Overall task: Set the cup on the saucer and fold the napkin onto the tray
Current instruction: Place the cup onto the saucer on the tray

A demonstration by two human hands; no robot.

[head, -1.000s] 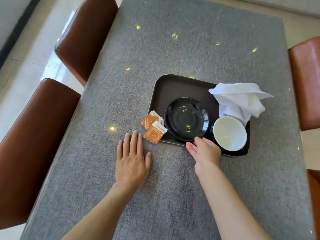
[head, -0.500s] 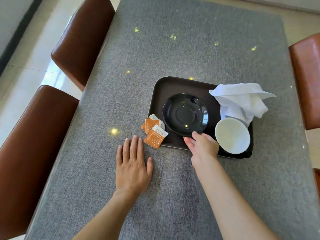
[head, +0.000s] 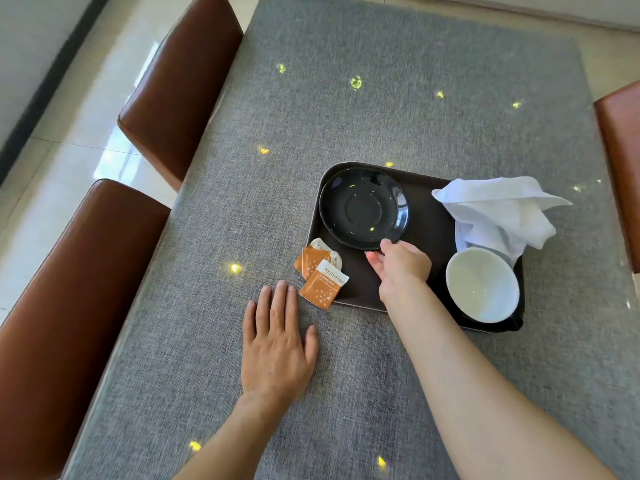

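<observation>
A dark brown tray point(head: 429, 216) lies on the grey table. A black saucer point(head: 363, 208) sits in the tray's far left corner. My right hand point(head: 401, 268) pinches the saucer's near rim with thumb and fingers. A cup point(head: 483, 284) with a white inside and dark outside stands in the tray's near right corner, apart from the saucer. A crumpled white napkin point(head: 498, 211) lies over the tray's right side, behind the cup and touching it. My left hand point(head: 277, 344) rests flat on the table, fingers spread, holding nothing.
Two or three orange sugar packets point(head: 320, 273) lean over the tray's left edge, just beyond my left fingertips. Brown leather chairs point(head: 86, 289) stand along the table's left side, and another chair point(head: 620, 168) on the right. The grey tablecloth point(head: 363, 393) covers the table.
My right hand took hold of the saucer's near rim and pushed it from the tray's near middle to the far left corner. The left hand stayed flat.
</observation>
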